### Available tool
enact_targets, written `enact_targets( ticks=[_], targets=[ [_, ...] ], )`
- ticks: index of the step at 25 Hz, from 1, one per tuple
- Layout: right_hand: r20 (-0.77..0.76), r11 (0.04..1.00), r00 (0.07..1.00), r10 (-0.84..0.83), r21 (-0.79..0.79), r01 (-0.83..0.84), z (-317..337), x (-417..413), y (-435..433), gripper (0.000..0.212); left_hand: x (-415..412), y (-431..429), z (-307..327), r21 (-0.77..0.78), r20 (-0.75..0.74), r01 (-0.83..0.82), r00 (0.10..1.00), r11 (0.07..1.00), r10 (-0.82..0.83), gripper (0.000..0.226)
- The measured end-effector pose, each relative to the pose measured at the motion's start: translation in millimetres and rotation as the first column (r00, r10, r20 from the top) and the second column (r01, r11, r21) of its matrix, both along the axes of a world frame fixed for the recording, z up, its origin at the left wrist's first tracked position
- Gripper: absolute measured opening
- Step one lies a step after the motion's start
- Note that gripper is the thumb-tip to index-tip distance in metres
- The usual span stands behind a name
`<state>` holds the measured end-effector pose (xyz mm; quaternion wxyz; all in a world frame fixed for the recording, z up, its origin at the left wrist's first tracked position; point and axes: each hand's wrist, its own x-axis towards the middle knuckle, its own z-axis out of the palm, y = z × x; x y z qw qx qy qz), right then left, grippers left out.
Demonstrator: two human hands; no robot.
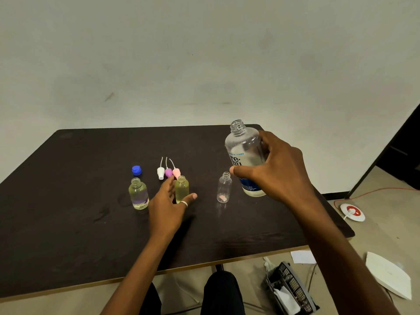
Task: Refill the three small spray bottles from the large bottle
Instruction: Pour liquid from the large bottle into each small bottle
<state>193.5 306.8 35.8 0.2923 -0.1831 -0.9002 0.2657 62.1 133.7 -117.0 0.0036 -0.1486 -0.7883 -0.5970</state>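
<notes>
My right hand point(270, 171) grips the large clear bottle point(244, 151), uncapped and upright on the right of the dark table point(68, 223). Just left of it stands a small bottle point(224, 188) that looks empty. My left hand point(169, 205) is open, its fingers spread around a small bottle of yellowish liquid point(181, 188); I cannot tell whether they touch it. Another small bottle with yellowish liquid point(138, 193) stands further left. All three small bottles are uncapped. Behind them lie a white, a purple and a pink spray head point(168, 171) and a blue cap point(136, 170).
A wall rises just behind the table. On the floor at right are a round white and red device point(352, 212) with an orange cable, white paper point(388, 275), and a grey mesh basket point(291, 289). My knees sit below the table's front edge.
</notes>
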Motion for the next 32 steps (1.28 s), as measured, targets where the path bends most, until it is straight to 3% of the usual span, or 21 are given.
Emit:
enact_targets(
  ticks=[3,5,7,11,14,16,22,26,32],
  targets=[
    [-0.002,1.0,1.0,0.009,0.009,-0.009,0.0,0.0,1.2,0.069,18.2,0.8,4.6,-0.08,-0.195,-0.105,0.977,0.991,0.088,0.091],
    [-0.008,1.0,1.0,0.017,0.019,-0.017,-0.2,-0.2,2.7,0.069,36.6,6.9,12.6,-0.015,-0.423,-0.134,0.899,0.991,0.115,0.078],
    [-0.018,1.0,1.0,0.019,0.024,-0.018,-0.7,-0.4,4.7,0.069,50.2,20.5,21.1,0.012,-0.509,-0.054,0.859,0.998,0.053,0.068],
    [-0.03,1.0,1.0,0.009,0.015,-0.008,-0.4,-0.2,6.3,0.067,47.3,55.9,25.8,-0.045,-0.294,0.103,0.949,0.994,-0.111,0.072],
    [-0.025,1.0,1.0,0.008,0.008,-0.008,0.1,0.0,6.7,0.066,31.4,78.3,20.0,-0.113,-0.072,0.141,0.986,0.984,-0.149,0.082],
    [-0.026,1.0,1.0,0.012,0.0,-0.012,-0.8,-0.1,7.0,0.066,21.9,86.6,15.7,-0.137,-0.013,0.156,0.987,0.978,-0.159,0.081],
    [-0.025,1.0,1.0,0.009,-0.019,-0.01,-4.6,-2.1,6.4,0.064,21.0,83.2,21.2,-0.096,-0.002,0.135,0.991,0.986,-0.136,0.035],
    [-0.023,1.0,0.999,0.026,-0.007,-0.026,-5.2,-3.0,5.1,0.066,29.7,53.3,35.6,0.053,-0.026,0.197,0.98,0.979,-0.196,0.045],
    [-0.001,0.998,0.998,0.055,0.035,-0.055,-6.0,-3.3,-7.2,0.068,33.8,-7.9,61.3,0.125,-0.076,0.194,0.98,0.973,-0.185,0.045]
  ],
)
